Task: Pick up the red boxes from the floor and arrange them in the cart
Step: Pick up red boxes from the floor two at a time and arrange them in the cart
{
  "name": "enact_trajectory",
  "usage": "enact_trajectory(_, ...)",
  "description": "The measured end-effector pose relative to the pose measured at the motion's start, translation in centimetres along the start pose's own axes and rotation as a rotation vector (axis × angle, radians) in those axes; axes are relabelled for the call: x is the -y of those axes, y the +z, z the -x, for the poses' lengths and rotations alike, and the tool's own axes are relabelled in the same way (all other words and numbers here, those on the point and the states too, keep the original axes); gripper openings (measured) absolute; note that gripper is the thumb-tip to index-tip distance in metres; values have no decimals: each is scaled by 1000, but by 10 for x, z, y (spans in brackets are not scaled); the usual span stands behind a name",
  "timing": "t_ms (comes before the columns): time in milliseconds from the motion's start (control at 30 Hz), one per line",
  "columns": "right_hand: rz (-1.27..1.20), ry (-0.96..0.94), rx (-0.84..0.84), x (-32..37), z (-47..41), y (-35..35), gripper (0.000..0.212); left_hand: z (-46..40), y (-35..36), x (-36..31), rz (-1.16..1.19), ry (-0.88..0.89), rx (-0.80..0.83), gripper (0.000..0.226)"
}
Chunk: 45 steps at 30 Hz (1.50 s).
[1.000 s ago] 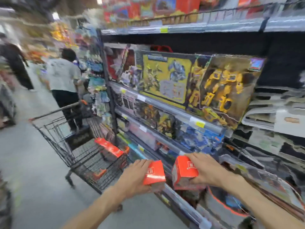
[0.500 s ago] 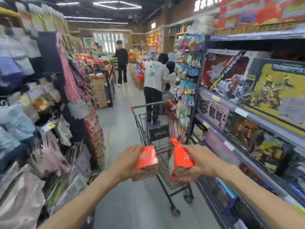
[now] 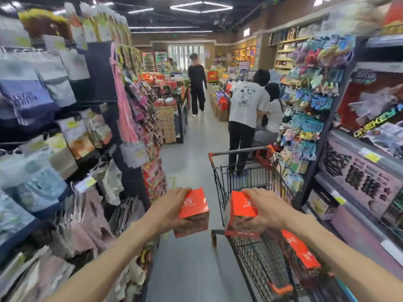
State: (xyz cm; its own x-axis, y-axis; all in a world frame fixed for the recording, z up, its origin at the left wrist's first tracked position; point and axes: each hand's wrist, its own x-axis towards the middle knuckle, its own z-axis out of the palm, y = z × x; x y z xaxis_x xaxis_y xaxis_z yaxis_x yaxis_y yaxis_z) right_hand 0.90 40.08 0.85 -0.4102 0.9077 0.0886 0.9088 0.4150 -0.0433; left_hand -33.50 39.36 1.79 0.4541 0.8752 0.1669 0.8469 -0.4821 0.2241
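Red boxes: one [image 3: 193, 211] held in left hand [image 3: 172, 207], fingers curled over top, still short of cart [image 3: 246, 168]; second [image 3: 241, 212] gripped by right hand [image 3: 267, 209] above cart's near corner. Third red box [image 3: 299, 250] seen lying inside cart. View turned from toy shelf toward aisle within last second; boxes now brought to cart. Placement judged next. Shoppers [image 3: 247, 118] seen beyond cart.

The grey shop floor [image 3: 196, 153] runs up the aisle toward 12 o'clock. A wire shopping cart [image 3: 257, 253] stands on it at 4 o'clock, and a red box [image 3: 302, 251] lies inside against the right wall. Stacked cartons [image 3: 166, 125] sit on the floor at 11 o'clock, beside the left shelving.
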Motion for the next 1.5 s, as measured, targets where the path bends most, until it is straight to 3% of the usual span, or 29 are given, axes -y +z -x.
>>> enact_trajectory(267,-9,19,-30,-75,-101,-2,110,-138,3,32,22,57,28,106)
enact_trajectory(500,9,146,-9,-141,-154,8,105,-266,22,52,64,185,75,110)
enact_trajectory(633,-27,290,13,-183,-174,20,110,-343,36,54,80,341,92,102)
enact_trajectory(800,8,479,-8,-219,-184,24,101,-444,57,46,34,548,126,114)
enact_trajectory(967,33,685,-8,-247,-171,23,109,-529,94,17,51,780,212,102)
enact_trajectory(1200,25,964,19,-271,-120,30,100,-593,146,-59,101,1051,282,103)
enact_trajectory(1500,-26,1262,64,-296,-53,67,104,-631,222,-142,164,1256,392,105)
